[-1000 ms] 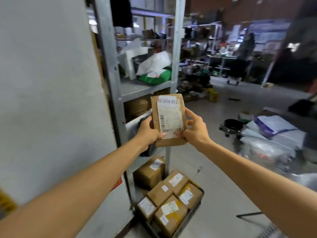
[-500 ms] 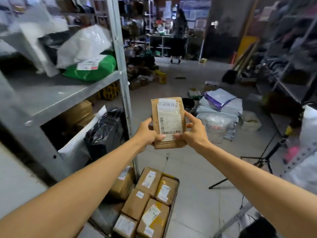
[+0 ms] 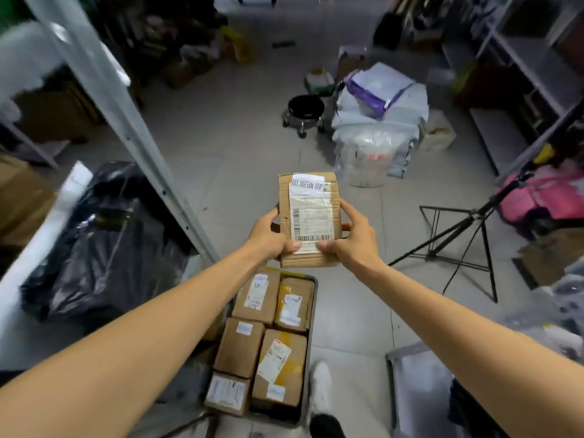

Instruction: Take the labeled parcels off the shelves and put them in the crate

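- Far left, on the low shelf: black plastic bag [image 3: 104, 235], crumpled and glossy, with a white padded sheet [image 3: 60, 210] leaning against its left side.
- Just right of the bag: grey metal shelf post [image 3: 126, 137], slanting across the view from upper left down towards the hands.
- Left hand [image 3: 268, 238]: gripping the lower left edge of the held parcel [image 3: 311, 219], thumb pressed on the front face near the bottom of the label, fingers curled out of sight behind.
- Held parcel: flat brown cardboard, upright between both hands, white barcode label facing the camera; in the air above the floor, seen just beyond the far end of the crate [image 3: 310, 339], not touching it.
- Right hand [image 3: 350, 245]: clasping the lower right edge of the same parcel, thumb on the front close to the left thumb, forefinger laid up along the right side.
- Below the hands, on the floor beside the shelf: dark crate packed with five visible labelled parcels [image 3: 241, 346], lying flat and touching one another.
- Beside the crate's right rim: white shoe [image 3: 319, 387].
- Beyond the hands: black wheeled stool [image 3: 305, 110], and just right of it a heap of pale mailing bags [image 3: 379, 121].
- Further right: black tripod [image 3: 458, 241], legs spread on the floor, near a pink bundle [image 3: 543, 197].
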A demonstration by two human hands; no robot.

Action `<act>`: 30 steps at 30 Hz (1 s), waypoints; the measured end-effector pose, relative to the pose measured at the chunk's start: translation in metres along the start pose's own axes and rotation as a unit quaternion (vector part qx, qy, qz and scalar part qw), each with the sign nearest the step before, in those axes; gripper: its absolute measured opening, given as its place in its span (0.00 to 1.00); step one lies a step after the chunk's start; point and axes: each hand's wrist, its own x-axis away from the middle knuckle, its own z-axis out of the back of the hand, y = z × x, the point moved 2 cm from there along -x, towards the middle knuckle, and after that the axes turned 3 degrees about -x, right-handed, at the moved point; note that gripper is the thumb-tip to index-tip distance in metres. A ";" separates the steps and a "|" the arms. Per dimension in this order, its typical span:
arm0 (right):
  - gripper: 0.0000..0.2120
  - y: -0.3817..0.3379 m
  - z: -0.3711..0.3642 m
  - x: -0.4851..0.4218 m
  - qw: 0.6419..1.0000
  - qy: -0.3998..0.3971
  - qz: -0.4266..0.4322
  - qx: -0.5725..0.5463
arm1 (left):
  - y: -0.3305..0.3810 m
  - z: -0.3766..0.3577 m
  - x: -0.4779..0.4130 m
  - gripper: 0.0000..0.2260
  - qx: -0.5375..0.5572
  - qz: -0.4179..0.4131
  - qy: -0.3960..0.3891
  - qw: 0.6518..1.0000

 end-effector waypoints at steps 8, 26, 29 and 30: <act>0.43 0.153 -0.045 -0.085 0.992 -0.042 -0.121 -0.005 | -0.107 -0.040 -0.136 0.39 -0.023 0.098 -0.023 0.995; 0.42 0.494 -0.205 -0.132 0.951 -0.049 -0.304 0.026 | -0.433 -0.097 -0.316 0.36 -0.158 0.197 -0.068 0.965; 0.42 0.514 -0.217 -0.143 0.950 -0.044 -0.310 0.013 | -0.443 -0.099 -0.332 0.33 -0.186 0.165 -0.041 0.968; 0.42 0.520 -0.221 -0.147 0.950 -0.041 -0.308 0.011 | -0.446 -0.100 -0.336 0.31 -0.192 0.156 -0.034 0.968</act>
